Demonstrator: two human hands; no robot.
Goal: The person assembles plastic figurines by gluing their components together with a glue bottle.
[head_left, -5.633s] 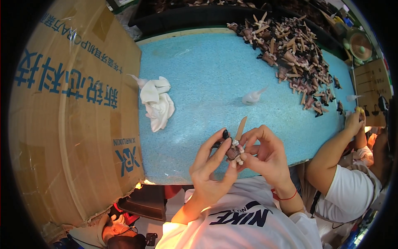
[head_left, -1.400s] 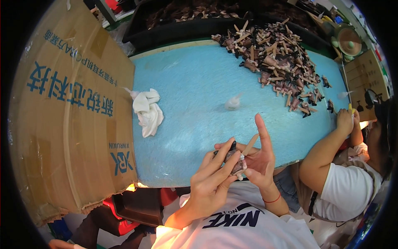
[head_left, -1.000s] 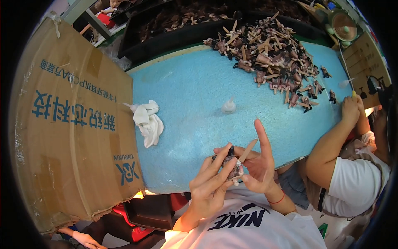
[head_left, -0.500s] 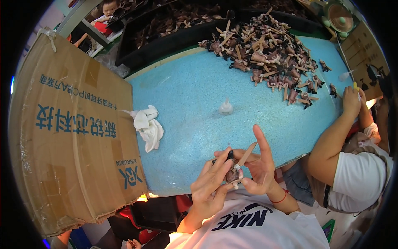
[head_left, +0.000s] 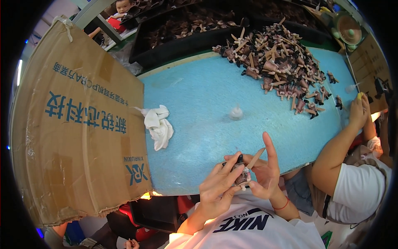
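Close to my body, over the table's near edge, I hold a small toy figurine (head_left: pixel 242 177) with a brownish body, black parts and a flat tan blade sticking up to the right. My left hand (head_left: pixel 216 187) is closed on its left side, fingers across the body. My right hand (head_left: pixel 265 176) supports the other side, thumb low by the figurine and one finger pointing up; part of its grip is hidden. Beyond my hands, a small translucent squeeze bottle (head_left: pixel 236 113) stands on the blue tabletop (head_left: pixel 199 93). A crumpled white cloth (head_left: pixel 161 129) lies left.
A tall cardboard box (head_left: pixel 87 153) borders the left side. Similar figurines form a large pile (head_left: pixel 282 68) at the far right. Black bins (head_left: pixel 182 39) with more parts line the back. A co-worker's hands (head_left: pixel 358 112) are at the right edge, near a fan (head_left: pixel 347 30).
The whole view has shifted, so the table and box appear farther right. My hands keep the figurine between them, with little visible change in grip.
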